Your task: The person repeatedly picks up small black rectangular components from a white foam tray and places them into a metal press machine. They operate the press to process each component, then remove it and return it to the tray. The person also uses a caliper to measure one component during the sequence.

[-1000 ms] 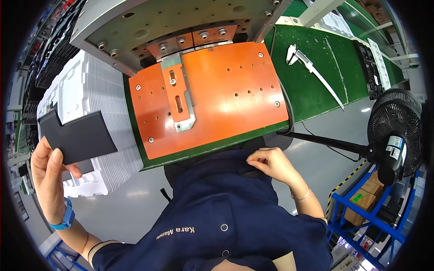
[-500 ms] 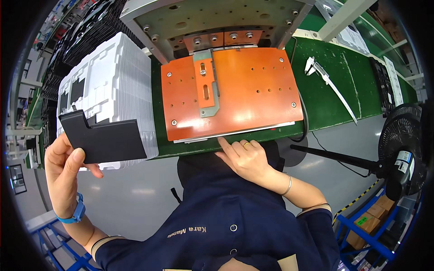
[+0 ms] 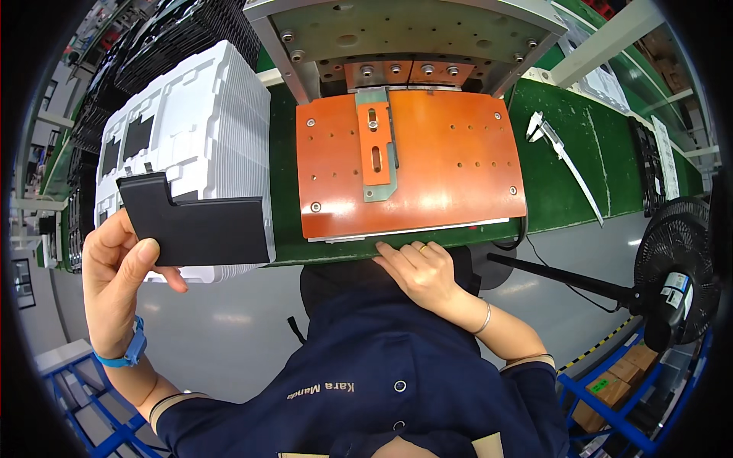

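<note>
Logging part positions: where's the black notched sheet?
Head view, left side: the black notched sheet is in the left hand, partly hiding the white tray stack.

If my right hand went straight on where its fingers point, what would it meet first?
Your right hand would likely meet the green bench's front edge; if above that, the orange plate. Depth is unclear.

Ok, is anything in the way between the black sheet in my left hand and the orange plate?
Nothing visible: only a strip of green bench top shows between the black L-shaped sheet in your left hand and the orange plate.
</note>
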